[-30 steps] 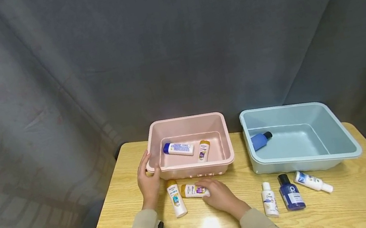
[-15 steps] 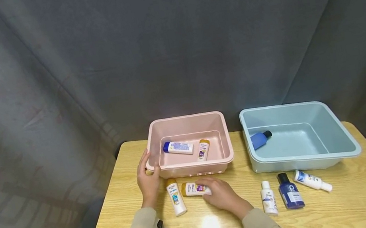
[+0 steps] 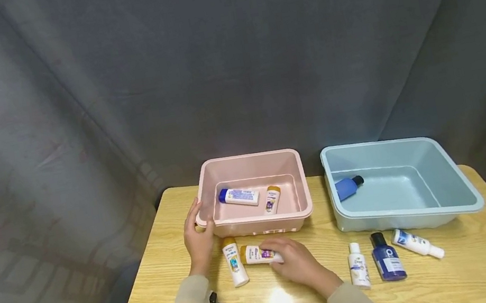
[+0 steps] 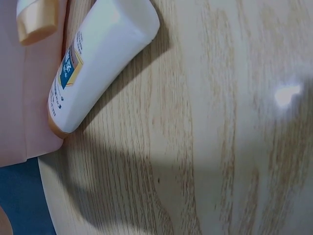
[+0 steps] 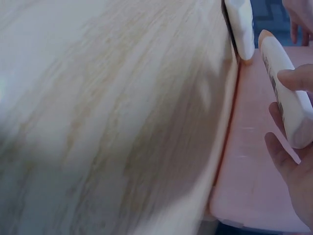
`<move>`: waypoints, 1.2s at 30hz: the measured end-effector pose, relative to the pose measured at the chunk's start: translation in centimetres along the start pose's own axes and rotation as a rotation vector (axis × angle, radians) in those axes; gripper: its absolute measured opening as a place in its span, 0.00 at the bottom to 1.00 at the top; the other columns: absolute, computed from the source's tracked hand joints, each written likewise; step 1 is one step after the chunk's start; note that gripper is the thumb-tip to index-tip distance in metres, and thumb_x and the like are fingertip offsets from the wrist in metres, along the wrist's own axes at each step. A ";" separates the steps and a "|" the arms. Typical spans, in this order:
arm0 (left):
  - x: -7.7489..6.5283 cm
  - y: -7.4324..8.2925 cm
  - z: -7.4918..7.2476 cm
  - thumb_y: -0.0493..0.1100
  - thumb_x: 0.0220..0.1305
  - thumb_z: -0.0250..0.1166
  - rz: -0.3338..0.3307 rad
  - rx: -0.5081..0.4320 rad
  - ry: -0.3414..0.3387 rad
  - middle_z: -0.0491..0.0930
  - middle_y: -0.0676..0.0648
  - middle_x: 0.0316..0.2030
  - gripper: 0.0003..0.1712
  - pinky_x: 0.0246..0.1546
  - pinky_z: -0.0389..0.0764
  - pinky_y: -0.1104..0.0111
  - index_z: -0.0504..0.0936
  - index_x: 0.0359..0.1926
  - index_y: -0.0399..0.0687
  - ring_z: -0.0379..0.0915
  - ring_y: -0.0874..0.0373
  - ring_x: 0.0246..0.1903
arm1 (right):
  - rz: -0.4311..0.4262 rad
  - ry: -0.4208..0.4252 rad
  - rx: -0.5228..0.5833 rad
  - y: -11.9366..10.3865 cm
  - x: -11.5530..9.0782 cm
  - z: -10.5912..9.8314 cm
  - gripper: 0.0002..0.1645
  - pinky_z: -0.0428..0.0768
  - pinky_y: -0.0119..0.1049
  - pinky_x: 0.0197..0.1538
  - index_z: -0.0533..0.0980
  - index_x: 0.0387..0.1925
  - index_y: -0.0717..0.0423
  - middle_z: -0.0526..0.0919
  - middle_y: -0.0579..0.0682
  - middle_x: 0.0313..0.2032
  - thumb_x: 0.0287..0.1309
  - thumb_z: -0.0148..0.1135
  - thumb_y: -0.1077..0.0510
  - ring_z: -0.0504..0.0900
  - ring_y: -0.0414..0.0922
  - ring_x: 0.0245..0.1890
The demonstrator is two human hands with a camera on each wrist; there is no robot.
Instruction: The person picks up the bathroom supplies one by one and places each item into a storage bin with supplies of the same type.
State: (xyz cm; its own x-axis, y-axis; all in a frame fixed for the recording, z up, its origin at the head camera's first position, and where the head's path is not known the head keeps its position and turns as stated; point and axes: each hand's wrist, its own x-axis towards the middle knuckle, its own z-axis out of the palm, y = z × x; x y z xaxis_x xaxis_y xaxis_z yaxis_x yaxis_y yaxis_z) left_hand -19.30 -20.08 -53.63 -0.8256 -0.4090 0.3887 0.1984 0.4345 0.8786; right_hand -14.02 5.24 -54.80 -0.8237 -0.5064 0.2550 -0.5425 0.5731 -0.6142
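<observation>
In the head view my right hand (image 3: pixel 298 265) pinches a small white lotion bottle (image 3: pixel 254 254) with a gold cap, in front of the pink bin (image 3: pixel 262 222). The right wrist view shows the thumb on one side of this bottle (image 5: pixel 288 98) and fingers on the other. My left hand (image 3: pixel 199 242) rests at the bin's front left corner, fingers extended along the left side and thumb at the front rim. Another white lotion bottle (image 3: pixel 235 265) with a gold cap lies between the hands, its cap end close to the bin.
Inside the pink bin lie a blue-capped bottle (image 3: pixel 242 196) and a gold-capped bottle (image 3: pixel 272 200). A light blue bin (image 3: pixel 408 215) on the right holds a blue bottle (image 3: pixel 346 187). Before it lie a white bottle (image 3: pixel 358 267), a dark blue bottle (image 3: pixel 388 258) and another white bottle (image 3: pixel 418 244).
My right hand has shifted slightly to the right, still pinching the gold-capped bottle. My left hand stays at the pink bin's corner. The head view has moved a little.
</observation>
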 end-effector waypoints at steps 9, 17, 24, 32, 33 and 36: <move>0.1 0.1 -0.1 0.34 0.62 0.66 -0.009 0.010 -0.010 0.71 0.52 0.67 0.26 0.69 0.62 0.54 0.79 0.62 0.48 0.62 0.51 0.68 | -0.024 0.000 0.022 -1.1 -0.4 -1.0 0.29 0.74 0.53 0.62 0.79 0.57 0.54 0.80 0.52 0.58 0.50 0.71 0.64 0.77 0.53 0.60; 0.0 0.3 0.0 0.32 0.60 0.65 0.007 -0.011 -0.003 0.71 0.50 0.67 0.27 0.68 0.63 0.53 0.78 0.62 0.46 0.63 0.49 0.68 | -0.073 0.004 -0.007 -1.5 -1.0 -2.1 0.28 0.75 0.51 0.61 0.79 0.57 0.50 0.79 0.52 0.59 0.52 0.71 0.62 0.77 0.51 0.59; -0.1 0.1 -0.1 0.32 0.60 0.66 0.001 -0.001 0.000 0.71 0.53 0.67 0.27 0.69 0.62 0.56 0.79 0.61 0.48 0.63 0.52 0.68 | -0.206 0.079 -0.065 -1.8 -1.5 -2.8 0.27 0.79 0.47 0.57 0.81 0.54 0.49 0.81 0.49 0.56 0.49 0.72 0.63 0.80 0.48 0.56; 0.0 -0.1 -0.1 0.31 0.58 0.65 0.058 -0.010 0.012 0.72 0.50 0.66 0.28 0.67 0.64 0.54 0.79 0.61 0.46 0.64 0.49 0.67 | -0.327 0.103 -0.137 -1.7 -1.3 -3.5 0.25 0.79 0.44 0.57 0.81 0.53 0.50 0.81 0.49 0.57 0.50 0.72 0.60 0.81 0.47 0.55; 0.0 -0.2 -0.1 0.30 0.58 0.65 0.067 -0.009 0.013 0.72 0.49 0.66 0.28 0.67 0.65 0.55 0.79 0.61 0.46 0.64 0.49 0.67 | -0.340 0.104 -0.147 -1.7 -1.2 -3.7 0.26 0.80 0.44 0.56 0.81 0.53 0.49 0.81 0.49 0.57 0.50 0.72 0.60 0.81 0.47 0.54; 0.0 -0.3 -0.1 0.30 0.59 0.65 0.081 -0.011 0.009 0.72 0.50 0.66 0.27 0.67 0.65 0.59 0.79 0.61 0.45 0.64 0.50 0.67 | -0.375 0.110 -0.162 -1.7 -1.0 -4.1 0.27 0.80 0.45 0.55 0.81 0.53 0.50 0.81 0.50 0.56 0.48 0.73 0.60 0.82 0.48 0.53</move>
State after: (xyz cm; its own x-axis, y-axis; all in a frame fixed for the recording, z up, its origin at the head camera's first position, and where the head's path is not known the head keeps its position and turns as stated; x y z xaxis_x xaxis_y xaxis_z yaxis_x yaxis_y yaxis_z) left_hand -19.31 -20.27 -53.89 -0.8019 -0.3801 0.4609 0.2699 0.4577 0.8471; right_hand -12.92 7.42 -50.94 -0.5723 -0.6323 0.5222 -0.8196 0.4604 -0.3409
